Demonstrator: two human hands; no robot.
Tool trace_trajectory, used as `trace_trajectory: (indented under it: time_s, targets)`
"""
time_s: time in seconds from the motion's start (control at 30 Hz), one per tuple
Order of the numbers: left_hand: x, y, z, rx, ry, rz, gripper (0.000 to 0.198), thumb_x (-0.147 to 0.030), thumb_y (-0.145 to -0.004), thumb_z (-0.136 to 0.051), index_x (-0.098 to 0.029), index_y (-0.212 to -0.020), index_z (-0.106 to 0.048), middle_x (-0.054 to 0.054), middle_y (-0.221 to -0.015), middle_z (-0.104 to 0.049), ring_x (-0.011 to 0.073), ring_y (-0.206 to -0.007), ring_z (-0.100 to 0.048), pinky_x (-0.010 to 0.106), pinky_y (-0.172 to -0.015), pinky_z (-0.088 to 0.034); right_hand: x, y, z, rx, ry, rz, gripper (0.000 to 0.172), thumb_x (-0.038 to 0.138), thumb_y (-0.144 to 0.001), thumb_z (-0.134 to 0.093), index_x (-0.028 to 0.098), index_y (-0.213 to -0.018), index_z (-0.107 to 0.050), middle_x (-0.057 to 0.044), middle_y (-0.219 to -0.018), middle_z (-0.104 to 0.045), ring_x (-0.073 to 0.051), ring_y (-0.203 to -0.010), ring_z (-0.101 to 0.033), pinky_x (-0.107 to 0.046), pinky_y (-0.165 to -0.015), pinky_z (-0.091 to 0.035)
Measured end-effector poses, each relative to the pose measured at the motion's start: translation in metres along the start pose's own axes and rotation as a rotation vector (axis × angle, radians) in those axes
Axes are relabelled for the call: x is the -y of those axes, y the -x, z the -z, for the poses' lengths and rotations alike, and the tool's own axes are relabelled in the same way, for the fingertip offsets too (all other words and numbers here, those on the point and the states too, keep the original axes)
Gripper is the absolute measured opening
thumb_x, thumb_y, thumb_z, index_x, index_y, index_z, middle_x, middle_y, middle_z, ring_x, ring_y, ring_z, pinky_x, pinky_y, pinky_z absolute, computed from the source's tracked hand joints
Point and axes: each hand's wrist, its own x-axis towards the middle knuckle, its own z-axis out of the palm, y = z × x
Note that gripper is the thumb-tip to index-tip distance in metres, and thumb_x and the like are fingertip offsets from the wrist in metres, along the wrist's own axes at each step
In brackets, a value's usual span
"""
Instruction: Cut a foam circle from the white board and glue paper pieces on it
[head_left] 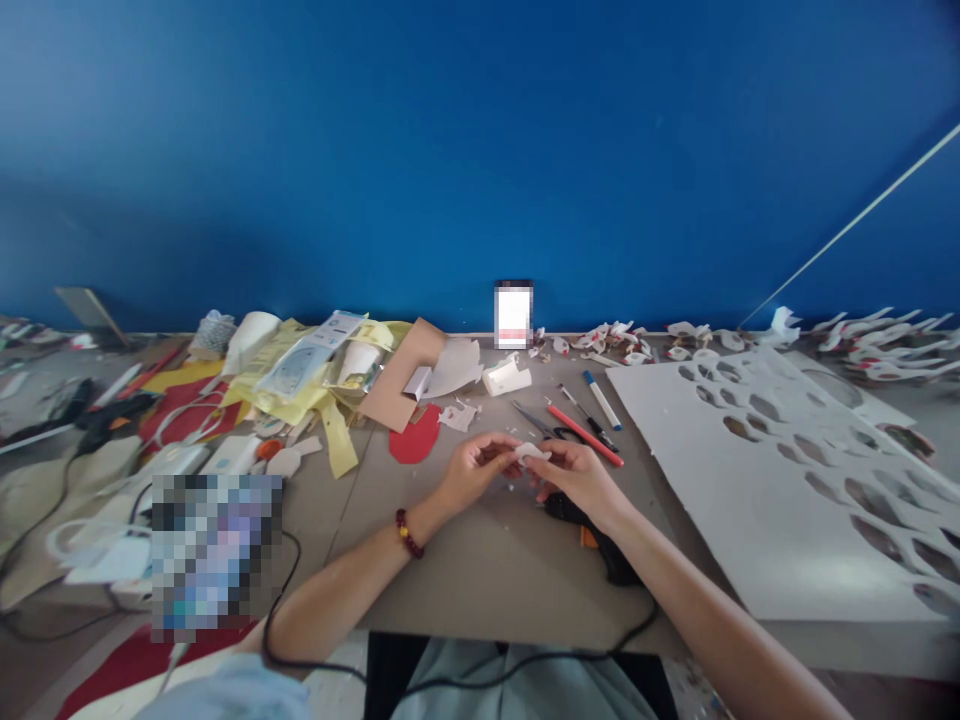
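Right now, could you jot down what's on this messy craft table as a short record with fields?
left hand: pinching one end of the small white piece
right hand: holding the same piece from the other side
under right forearm: black glue gun, corded
behind hands: red pen, scissors, blue-capped marker
right side: white foam board with cut-out holes
left side: yellow paper scraps

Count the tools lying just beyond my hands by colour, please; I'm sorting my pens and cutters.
Red pen: 1
Blue-capped marker: 1
Black pen: 1
Scissors: 1
Total: 4
Both hands, left and right, pinch a small white piece.
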Motion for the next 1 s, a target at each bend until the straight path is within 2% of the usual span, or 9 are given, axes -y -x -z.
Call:
trace_trajectory:
  time_s: [0.7, 1.0]
  targets:
    - [-0.0036, 0.0018, -0.0037, -0.008, 0.011, 0.007, 0.037, -0.045, -0.068, -0.075, -0.013, -0.086, -0.067, 0.004, -0.067, -0.07, 0.0146, -0.059, -0.065, 0.026, -0.059, -0.054, 0.0045, 0.0024, -0.0019, -0.006, -0.021, -0.03, 0.04, 0.048, -0.066, -0.075, 0.014, -0.085, -0.067, 0.0, -0.063, -0.064, -0.015, -0.054, -0.062, -0.031, -0.059, -0.057]
    - [-0.0039, 0.0028, -0.0031, -0.006, -0.004, 0.026, 0.04, -0.048, -0.067, -0.075, -0.013, -0.086, -0.067, 0.004, -0.067, -0.07, 0.0159, -0.06, -0.066, 0.028, -0.06, -0.054, 0.0087, 0.0037, -0.004, -0.014, -0.021, -0.03, 0.04, 0.05, -0.064, -0.076, 0.014, -0.081, -0.067, 0.0, -0.063, -0.065, -0.015, -0.053, -0.062, -0.031, -0.058, -0.057]
